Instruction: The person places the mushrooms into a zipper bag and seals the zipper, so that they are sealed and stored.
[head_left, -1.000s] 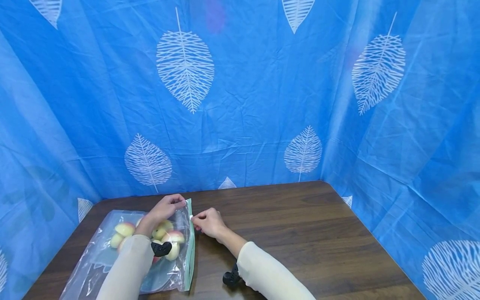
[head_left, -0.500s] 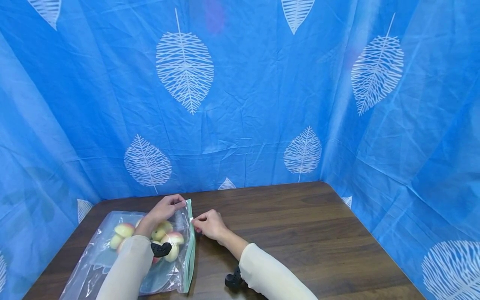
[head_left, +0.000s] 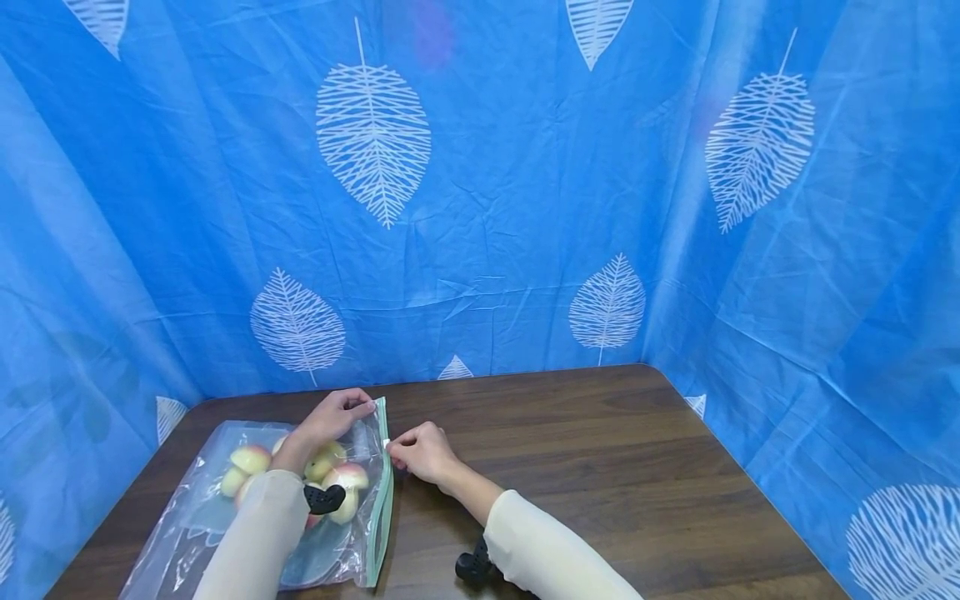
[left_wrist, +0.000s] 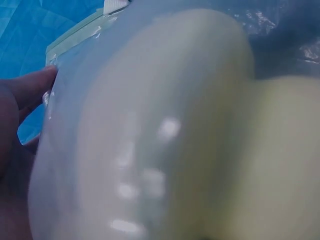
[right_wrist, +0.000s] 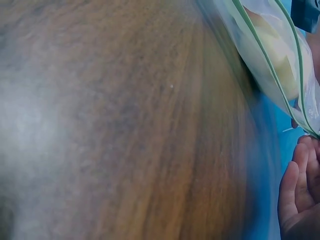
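A clear zip bag [head_left: 176,517] lies on the left of the table, its green zip strip [head_left: 377,542] facing right. Inside it are several pale yellow and pink fruits [head_left: 347,477], over a pale blue flat thing with a wavy edge. My left hand [head_left: 330,417] pinches the far corner of the bag beside the strip. Thumb and fingers of my right hand [head_left: 424,452] pinch the white zip slider [head_left: 386,444], a short way below that corner. In the right wrist view, two green strips [right_wrist: 270,65] stand apart and meet at the right fingertips.
The brown wooden table [head_left: 585,467] extends to the right of the bag. Behind and around it hangs a blue curtain [head_left: 487,208] with white leaf prints. Black straps [head_left: 474,565] show near both wrists.
My right hand has slid slightly toward me along the green strip, with the white slider. My left hand keeps its place at the far corner.
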